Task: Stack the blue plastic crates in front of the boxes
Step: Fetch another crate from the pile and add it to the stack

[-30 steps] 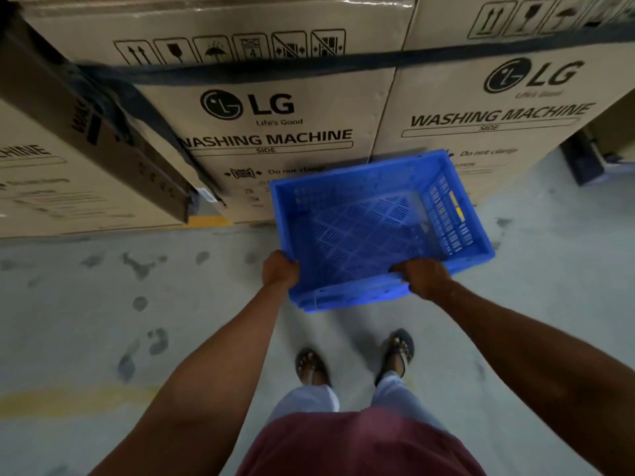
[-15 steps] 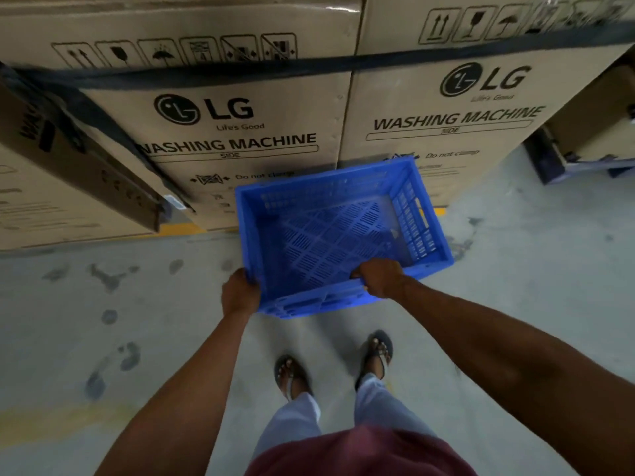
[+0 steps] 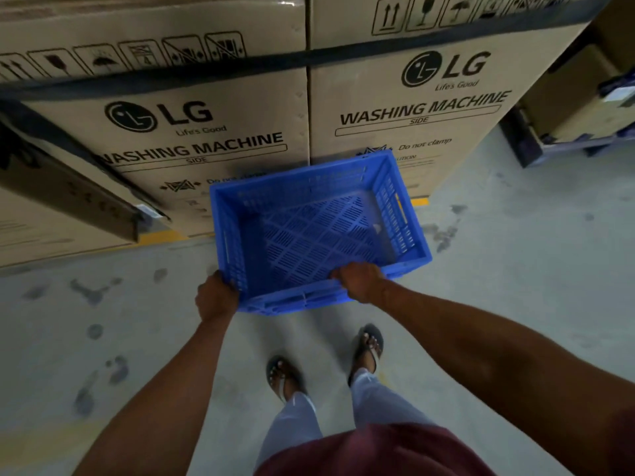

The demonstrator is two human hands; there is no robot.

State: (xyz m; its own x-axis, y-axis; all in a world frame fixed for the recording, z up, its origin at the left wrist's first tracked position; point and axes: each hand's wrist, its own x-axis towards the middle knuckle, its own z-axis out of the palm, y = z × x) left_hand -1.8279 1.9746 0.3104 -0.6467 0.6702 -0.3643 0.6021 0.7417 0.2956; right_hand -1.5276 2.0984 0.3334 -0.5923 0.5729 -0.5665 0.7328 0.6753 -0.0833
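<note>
An empty blue plastic crate [image 3: 319, 231] with slotted walls and floor hangs in front of me, tilted slightly, its far side close to the washing-machine boxes [image 3: 213, 132]. My left hand [image 3: 217, 298] grips the near-left corner of its rim. My right hand [image 3: 360, 281] grips the near rim, fingers curled over the edge into the crate. No other crate is in view.
Two large cardboard boxes [image 3: 422, 108] stand side by side on the grey concrete floor [image 3: 515, 269]. A long flat carton [image 3: 68, 187] leans at the left. A dark pallet with another box [image 3: 567, 132] sits at the right. My sandalled feet [image 3: 285, 376] are below the crate.
The view has swung left, so the boxes sit further right in the frame. The crate has stayed in both hands and is a little closer to the boxes.
</note>
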